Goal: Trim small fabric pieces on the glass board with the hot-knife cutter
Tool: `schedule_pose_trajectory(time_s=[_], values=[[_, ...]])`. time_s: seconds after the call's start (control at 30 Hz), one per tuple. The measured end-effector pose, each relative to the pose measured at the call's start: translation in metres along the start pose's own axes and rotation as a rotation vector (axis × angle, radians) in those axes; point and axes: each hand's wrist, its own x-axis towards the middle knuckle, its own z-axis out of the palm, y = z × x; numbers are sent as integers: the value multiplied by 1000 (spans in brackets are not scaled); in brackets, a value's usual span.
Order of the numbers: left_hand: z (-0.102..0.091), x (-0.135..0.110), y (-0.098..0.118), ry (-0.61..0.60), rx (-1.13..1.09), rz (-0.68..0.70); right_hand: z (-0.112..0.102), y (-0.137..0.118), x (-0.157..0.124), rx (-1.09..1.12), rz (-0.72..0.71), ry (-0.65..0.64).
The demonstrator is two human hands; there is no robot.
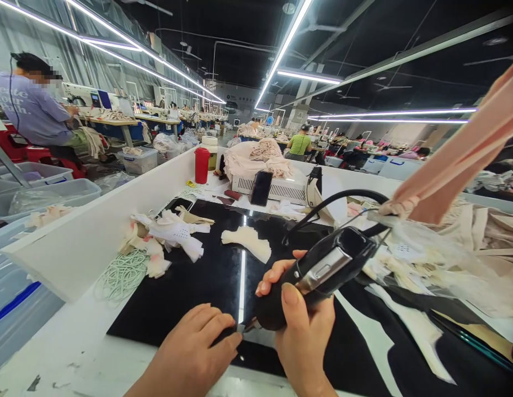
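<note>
Head-worn view, forward and down over the close black board [174,284].

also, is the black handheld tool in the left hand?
No, the right hand is wrapped around the black handheld tool, while the left hand is beside its tip.

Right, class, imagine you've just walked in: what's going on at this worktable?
The person's right hand grips a black power tool, its tip pointed down over a glossy black board. The left hand has its fingers close beside that tip; whether they pinch anything is unclear. A cream piece lies farther back on the board, and tangled green cord lies to its left.
</note>
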Motion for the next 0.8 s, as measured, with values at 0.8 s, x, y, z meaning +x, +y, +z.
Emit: schedule_pose_trajectory(time_s=[0.8], values=[[-1, -2, -1, -27, -62, -56, 9, 5, 4, -32, 13, 38]])
